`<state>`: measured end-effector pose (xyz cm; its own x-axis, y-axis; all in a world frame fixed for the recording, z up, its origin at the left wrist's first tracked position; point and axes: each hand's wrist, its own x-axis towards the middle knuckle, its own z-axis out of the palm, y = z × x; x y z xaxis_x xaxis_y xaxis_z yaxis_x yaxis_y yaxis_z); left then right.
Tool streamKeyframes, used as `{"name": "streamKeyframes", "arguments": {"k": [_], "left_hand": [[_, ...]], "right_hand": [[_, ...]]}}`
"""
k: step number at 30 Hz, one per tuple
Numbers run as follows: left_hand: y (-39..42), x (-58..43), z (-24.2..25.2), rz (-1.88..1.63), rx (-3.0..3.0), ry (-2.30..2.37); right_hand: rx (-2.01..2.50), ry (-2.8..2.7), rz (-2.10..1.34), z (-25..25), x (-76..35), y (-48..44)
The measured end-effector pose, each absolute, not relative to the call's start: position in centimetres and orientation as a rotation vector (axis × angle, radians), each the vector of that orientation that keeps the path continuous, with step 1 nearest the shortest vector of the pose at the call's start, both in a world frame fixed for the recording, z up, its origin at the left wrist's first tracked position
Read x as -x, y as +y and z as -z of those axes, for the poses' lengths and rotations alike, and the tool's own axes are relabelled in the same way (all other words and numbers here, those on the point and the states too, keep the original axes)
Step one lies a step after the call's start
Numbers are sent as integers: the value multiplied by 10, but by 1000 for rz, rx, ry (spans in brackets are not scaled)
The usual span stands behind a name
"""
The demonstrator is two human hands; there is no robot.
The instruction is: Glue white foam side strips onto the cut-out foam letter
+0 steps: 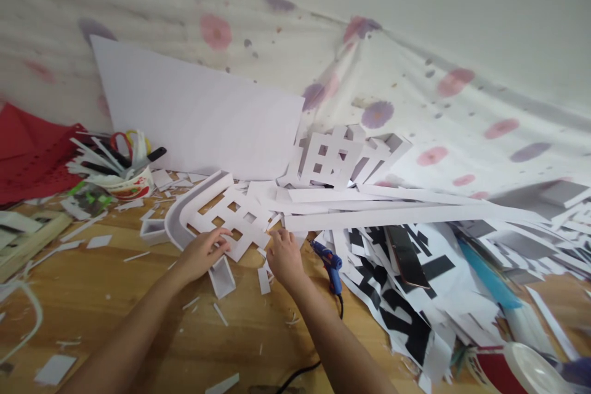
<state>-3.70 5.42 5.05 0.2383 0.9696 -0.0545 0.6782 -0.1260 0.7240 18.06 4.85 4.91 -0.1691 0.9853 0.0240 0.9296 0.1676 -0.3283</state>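
Observation:
A flat white cut-out character (231, 209) with square holes lies on the wooden table, a white strip (178, 215) standing on edge and curving round its left side. My left hand (203, 253) is at the lower left of the cut-out, fingers bent over its edge where the strip ends. Just right of the cut-out, my right hand (285, 257) has its fingers curled down and together; what lies under the fingertips is hidden. A small white open box piece (222, 277) sits below my left fingers. The blue glue gun (330, 263) rests right of my right hand.
Long white strips (406, 215) stretch to the right. Finished-looking raised white characters (341, 154) and a large white sheet (198, 111) lean at the back. A phone (406, 255) lies on printed paper at right. A tool-filled tub (132, 184) stands at left; scraps litter the table.

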Motion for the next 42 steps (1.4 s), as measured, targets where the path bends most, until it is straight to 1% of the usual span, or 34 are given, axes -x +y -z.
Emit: {"name": "streamKeyframes", "arguments": {"k": [3, 7, 9, 11, 14, 16, 20, 24, 28, 31, 34, 37, 42], "left_hand": [[54, 37, -51, -584, -1860, 1508], [54, 37, -51, -586, -1859, 1527], [54, 37, -50, -597, -1866, 1525], [54, 37, -51, -606, -1867, 1516], [53, 37, -52, -597, -1853, 1504], [53, 37, -52, -593, -1839, 1504], [53, 37, -50, -616, -1846, 1491], [52, 37, -49, -618, -1876, 1499], [52, 36, -51, -596, -1884, 1521], [52, 36, -53, -590, -1890, 1527], [51, 35, -55, -603, -1876, 1517], [51, 35, -55, -619, -1841, 1494], [52, 34, -52, -626, -1856, 1478]], "right_hand": [[1755, -2199, -379, -65, -183, 37], [1625, -2077, -367, -107, -206, 24], [1748, -1941, -323, -125, -231, 26], [2004, -1797, -306, -132, -261, 34], [2397, -1717, -291, -120, -303, 45], [2542, -1717, -299, -102, -322, 49], [2641, -1763, -259, -74, -333, 45], [2670, -1789, -291, -77, -335, 41], [2654, -1804, -465, -99, -352, 35], [2583, -1759, -530, -118, -371, 23], [2442, -1683, -709, -140, -389, 3], [2212, -1586, -1041, -162, -399, -18], [1926, -1538, -1218, -182, -394, -35]]}}
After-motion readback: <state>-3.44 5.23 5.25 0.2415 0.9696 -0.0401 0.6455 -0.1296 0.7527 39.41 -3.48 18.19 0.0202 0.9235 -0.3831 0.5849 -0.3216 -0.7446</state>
